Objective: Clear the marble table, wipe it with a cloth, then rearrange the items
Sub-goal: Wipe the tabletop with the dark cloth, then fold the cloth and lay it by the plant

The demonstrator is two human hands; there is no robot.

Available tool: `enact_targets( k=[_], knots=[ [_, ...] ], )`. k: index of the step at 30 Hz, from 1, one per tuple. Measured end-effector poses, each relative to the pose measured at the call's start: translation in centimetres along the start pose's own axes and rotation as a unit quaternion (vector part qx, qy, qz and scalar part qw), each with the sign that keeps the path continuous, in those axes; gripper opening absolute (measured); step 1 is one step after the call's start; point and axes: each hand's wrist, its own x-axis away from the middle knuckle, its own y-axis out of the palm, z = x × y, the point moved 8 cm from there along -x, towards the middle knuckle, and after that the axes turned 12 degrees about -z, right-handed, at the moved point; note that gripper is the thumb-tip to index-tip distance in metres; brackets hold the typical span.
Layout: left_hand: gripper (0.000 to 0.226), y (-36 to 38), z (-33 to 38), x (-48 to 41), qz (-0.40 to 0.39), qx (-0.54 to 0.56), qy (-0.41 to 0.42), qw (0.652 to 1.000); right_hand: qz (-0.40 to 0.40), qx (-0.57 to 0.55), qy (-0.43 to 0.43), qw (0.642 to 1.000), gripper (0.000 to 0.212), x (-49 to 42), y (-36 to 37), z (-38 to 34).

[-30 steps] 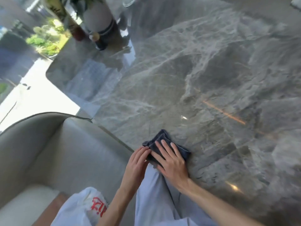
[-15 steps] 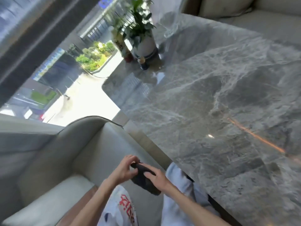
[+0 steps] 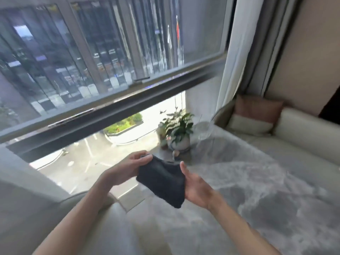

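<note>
Cloth, dark and folded into a thick pad, is held up in the air between both hands, above the near left edge of the marble table and not touching it. The left hand grips the cloth's upper left end, its fingers curled over the top edge. The right hand supports the right side of the cloth with the palm turned toward it and the thumb raised along the upper edge; its fingers lie behind the fabric, so how tightly they close cannot be told. Both forearms reach in bare from the bottom of the view.

The grey veined tabletop spreads to the right and away from the hands. At its far end, near the window, stands a potted plant in a pale round pot, with a clear glass vessel just beside it on the right. Small objects at the foot of the pot are too blurred to name. A light sofa runs along the far side of the table, with a pink and cream cushion in its corner. A pale curtain hangs beside the window.
</note>
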Motion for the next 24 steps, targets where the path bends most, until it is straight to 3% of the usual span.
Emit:
enact_targets(
  k=[5,9,12,16,20,24],
  knots=[
    [0.017,-1.0,10.6,-7.4,-0.021,-0.109,0.043,0.993,0.151,0.197,-0.062,0.967,0.039,-0.9,-5.1,-13.7],
    [0.026,-2.6,14.4,-15.1,-0.052,-0.249,0.038,0.966,0.199,0.261,-0.074,0.942,0.031,-2.0,-9.2,-19.4],
    [0.016,-3.5,14.5,-22.0,-0.081,-0.413,0.018,0.907,0.252,0.307,-0.058,0.916,0.024,-3.1,-14.0,-21.0],
    [0.023,-4.1,11.7,-31.9,-0.150,-0.512,-0.014,0.846,0.333,0.332,0.020,0.882,0.016,-4.1,-23.3,-20.4],
    [0.023,-3.0,9.3,-41.0,-0.154,-0.630,0.045,0.760,0.416,0.455,0.101,0.781,0.016,-5.3,-30.6,-21.4],
    [0.025,-1.5,6.3,-46.5,-0.080,-0.706,0.107,0.695,0.559,0.430,0.047,0.707,0.010,-5.2,-36.2,-19.0]
  ],
)
